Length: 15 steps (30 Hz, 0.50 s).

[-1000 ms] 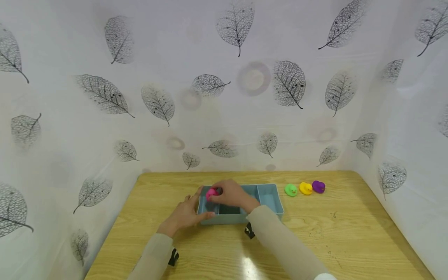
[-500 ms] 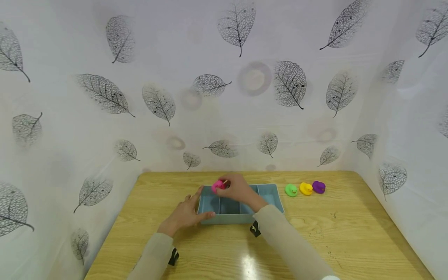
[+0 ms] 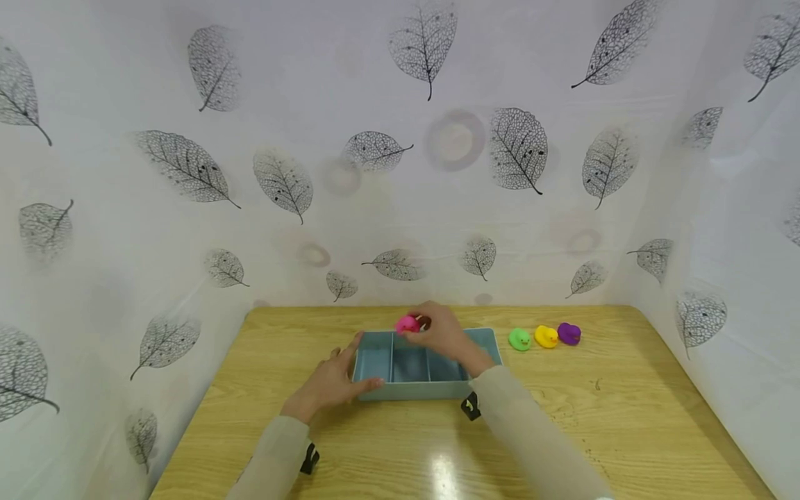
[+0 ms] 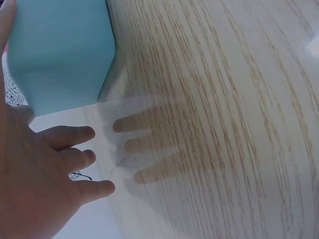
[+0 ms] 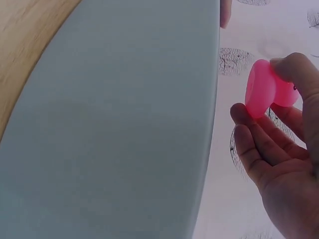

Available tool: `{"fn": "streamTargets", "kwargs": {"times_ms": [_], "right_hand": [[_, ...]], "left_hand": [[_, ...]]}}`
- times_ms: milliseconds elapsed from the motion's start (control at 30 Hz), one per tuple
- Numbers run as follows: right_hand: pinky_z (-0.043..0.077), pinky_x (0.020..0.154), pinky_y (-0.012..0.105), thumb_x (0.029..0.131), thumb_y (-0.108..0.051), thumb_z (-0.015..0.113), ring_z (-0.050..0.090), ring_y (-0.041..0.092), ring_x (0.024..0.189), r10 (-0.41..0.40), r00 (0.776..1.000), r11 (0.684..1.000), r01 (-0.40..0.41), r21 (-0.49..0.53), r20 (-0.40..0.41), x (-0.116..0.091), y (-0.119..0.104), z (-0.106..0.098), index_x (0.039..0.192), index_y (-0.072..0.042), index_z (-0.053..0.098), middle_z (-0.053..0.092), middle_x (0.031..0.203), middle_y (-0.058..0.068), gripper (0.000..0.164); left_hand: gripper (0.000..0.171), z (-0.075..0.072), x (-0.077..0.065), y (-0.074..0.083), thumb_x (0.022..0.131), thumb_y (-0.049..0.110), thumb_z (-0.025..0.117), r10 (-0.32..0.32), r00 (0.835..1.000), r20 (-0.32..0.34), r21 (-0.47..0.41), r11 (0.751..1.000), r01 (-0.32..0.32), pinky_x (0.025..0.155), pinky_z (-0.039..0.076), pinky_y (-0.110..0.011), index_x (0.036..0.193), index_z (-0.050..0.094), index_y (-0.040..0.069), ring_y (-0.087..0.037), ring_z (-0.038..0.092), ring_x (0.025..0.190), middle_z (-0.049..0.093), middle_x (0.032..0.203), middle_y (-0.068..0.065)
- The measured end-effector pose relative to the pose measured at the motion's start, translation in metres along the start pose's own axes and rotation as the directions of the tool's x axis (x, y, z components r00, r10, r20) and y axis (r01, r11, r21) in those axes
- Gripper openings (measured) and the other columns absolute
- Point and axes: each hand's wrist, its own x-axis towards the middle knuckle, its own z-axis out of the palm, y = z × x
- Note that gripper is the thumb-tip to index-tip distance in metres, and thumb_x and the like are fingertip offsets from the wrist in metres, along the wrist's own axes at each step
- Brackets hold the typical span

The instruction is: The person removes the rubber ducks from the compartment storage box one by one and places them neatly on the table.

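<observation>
My right hand pinches a pink rubber duck between thumb and fingers, raised over the back rim of a blue-grey divided box. In the right wrist view the duck shows clear of the box wall. At the box's left end rests my left hand, its thumb over the front rim and the index finger along the left side. The left wrist view has the other fingers held out straight, off the box. The leftmost compartments look bare; my right hand and forearm partly cover the right ones.
Right of the box, a green duck, a yellow duck and a purple duck sit in a row on the wooden table. A white leaf-patterned cloth rises behind and at both sides.
My right hand has lifted the pink duck out from over the leftmost compartment and carried it right and slightly back. The left hand stays at the box's left end.
</observation>
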Motion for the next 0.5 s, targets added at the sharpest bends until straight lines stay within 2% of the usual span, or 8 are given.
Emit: {"fn": "streamTargets", "kwargs": {"times_ms": [300, 500], "right_hand": [[0.059, 0.073, 0.024, 0.087, -0.019, 0.088, 0.066, 0.015, 0.088, 0.004, 0.999, 0.997, -0.008, -0.079, -0.05, -0.008, 0.006, -0.021, 0.117, -0.004, 0.078, 0.073, 0.111, 0.009, 0.035], [0.062, 0.084, 0.032, 0.086, -0.019, 0.087, 0.067, 0.019, 0.095, -0.003, 0.996, 0.995, -0.006, -0.104, -0.084, -0.015, 0.011, -0.036, 0.118, -0.007, 0.078, 0.073, 0.116, 0.01, 0.035]], "left_hand": [[0.112, 0.0, -0.001, 0.001, 0.088, 0.078, 0.066, 0.007, 1.0, -0.002, 0.005, 1.0, -0.007, 0.111, 0.038, -0.08, 0.171, 0.005, 0.034, -0.071, 0.037, 0.14, 0.028, 0.163, -0.042], [0.113, 0.0, -0.001, 0.001, 0.088, 0.077, 0.067, 0.008, 1.0, -0.004, -0.001, 1.0, -0.008, 0.111, 0.039, -0.079, 0.171, 0.005, 0.033, -0.071, 0.037, 0.141, 0.026, 0.163, -0.043]]}}
